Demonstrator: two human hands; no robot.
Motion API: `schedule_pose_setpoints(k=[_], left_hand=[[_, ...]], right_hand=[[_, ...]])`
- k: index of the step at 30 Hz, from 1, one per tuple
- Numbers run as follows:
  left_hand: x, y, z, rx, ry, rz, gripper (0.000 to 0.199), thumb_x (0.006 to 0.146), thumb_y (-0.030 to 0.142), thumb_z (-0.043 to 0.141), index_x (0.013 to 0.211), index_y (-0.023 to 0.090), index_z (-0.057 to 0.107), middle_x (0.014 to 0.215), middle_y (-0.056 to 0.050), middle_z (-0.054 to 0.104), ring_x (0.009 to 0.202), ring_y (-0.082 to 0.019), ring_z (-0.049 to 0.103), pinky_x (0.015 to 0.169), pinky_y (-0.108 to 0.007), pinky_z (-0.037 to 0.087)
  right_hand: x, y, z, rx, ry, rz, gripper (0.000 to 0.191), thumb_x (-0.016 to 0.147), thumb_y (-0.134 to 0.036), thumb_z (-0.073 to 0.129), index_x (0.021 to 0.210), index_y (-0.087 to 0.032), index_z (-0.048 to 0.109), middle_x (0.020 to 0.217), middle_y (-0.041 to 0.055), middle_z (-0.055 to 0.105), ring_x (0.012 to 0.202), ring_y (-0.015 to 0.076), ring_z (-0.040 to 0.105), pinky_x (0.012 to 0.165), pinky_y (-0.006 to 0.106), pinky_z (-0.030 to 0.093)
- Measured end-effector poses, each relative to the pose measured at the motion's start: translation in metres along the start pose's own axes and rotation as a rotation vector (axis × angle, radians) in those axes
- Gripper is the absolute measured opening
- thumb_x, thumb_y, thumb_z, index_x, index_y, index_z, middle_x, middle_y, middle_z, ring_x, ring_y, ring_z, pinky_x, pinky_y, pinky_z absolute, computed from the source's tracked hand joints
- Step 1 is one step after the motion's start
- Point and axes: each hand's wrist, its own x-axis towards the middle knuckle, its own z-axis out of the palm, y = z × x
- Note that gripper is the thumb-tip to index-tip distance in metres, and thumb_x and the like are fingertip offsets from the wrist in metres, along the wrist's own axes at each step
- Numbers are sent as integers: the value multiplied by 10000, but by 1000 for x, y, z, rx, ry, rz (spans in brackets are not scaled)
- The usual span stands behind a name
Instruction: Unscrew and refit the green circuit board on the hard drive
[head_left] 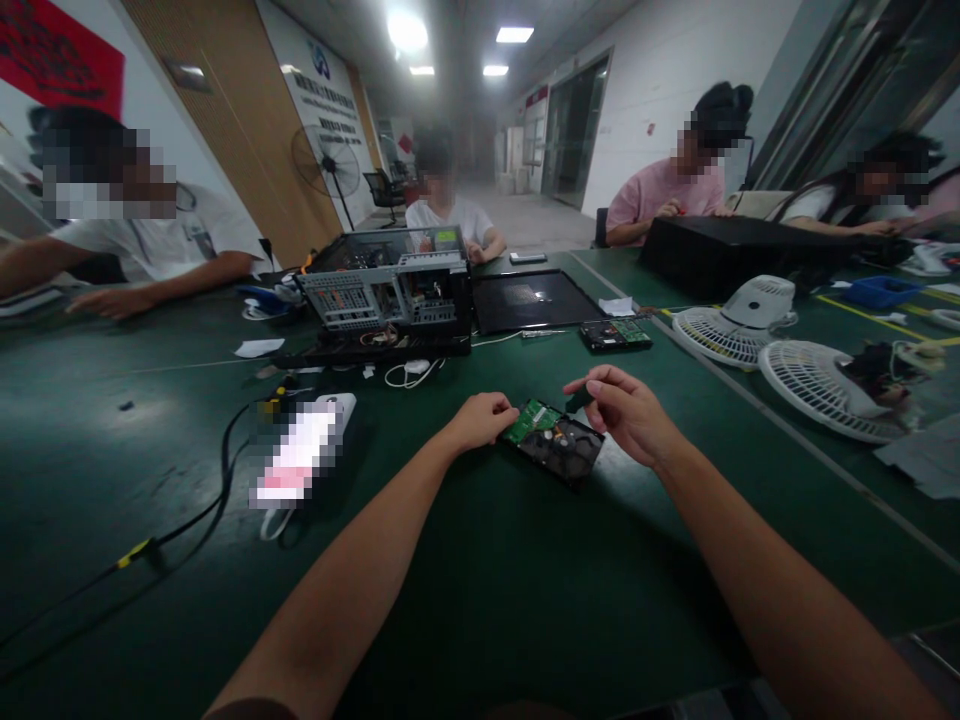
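Note:
A hard drive (559, 448) lies on the green table in front of me, its green circuit board facing up at the left end and dark metal at the right. My left hand (484, 418) grips its left end, thumb and fingers closed on the edge. Over the drive's far edge, my right hand (628, 412) pinches a small dark piece (578, 401) between thumb and fingers. Its exact kind is too small to make out. A second hard drive (616, 335) with a green board rests farther back, apart from both hands.
An opened computer case (382, 290) stands at the back left, beside a black side panel (529, 300). White fan parts (814, 385) lie to the right. A phone (304, 455) and black cable (225, 460) are on the left. Several people sit around the table (450, 600).

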Motion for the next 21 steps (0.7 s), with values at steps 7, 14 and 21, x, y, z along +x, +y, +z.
schedule_pose_setpoints(k=[7,14,21], left_hand=[[-1,2,0,2,11,3,304,930,466,567,923,184,682,746,0,671,487,-115,593,478,-234,433],[-1,2,0,-11,11,1,294,923,456,579,925,182,684,776,-12,676,485,-113,589,461,-230,431],[0,-2,1,-33,7,10,290,922,460,577,926,189,680,780,-8,672,490,-114,588,459,-230,434]], right_hand=[[2,4,-4,-4,18,0,272,876,-422,689,1075,-240,718,1026,42,698,514,69,450,455,267,279],[4,4,-4,63,6,29,290,896,-455,617,1052,-230,713,1088,68,701,590,108,497,506,290,365],[2,2,1,82,28,15,192,853,-376,716,982,-248,653,1126,55,716,621,108,539,506,264,366]])
